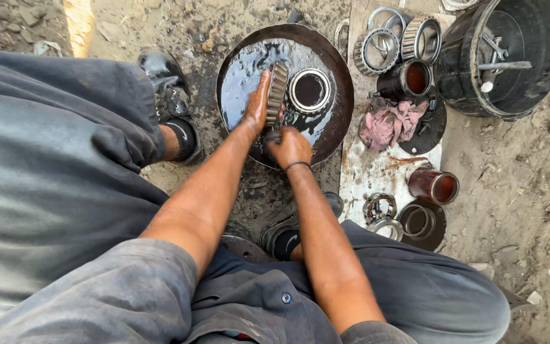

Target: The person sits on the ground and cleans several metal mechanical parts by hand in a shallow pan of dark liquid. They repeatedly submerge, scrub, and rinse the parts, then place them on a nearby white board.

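Left hand (257, 105) grips tapered roller bearing (277, 92) on edge over oily pan (237, 83), right hand (288, 146) closed on something unclear; slick bearing could slip.

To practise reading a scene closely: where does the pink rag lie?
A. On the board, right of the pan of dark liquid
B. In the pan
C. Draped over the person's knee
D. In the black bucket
A: the pink rag lies crumpled on the pale board, beside the round pan, near the metal sleeves and bearing rings.

Bright daylight, sharp focus; glare on the oily pan (243, 70); sunlit patch upper left; soft shadows
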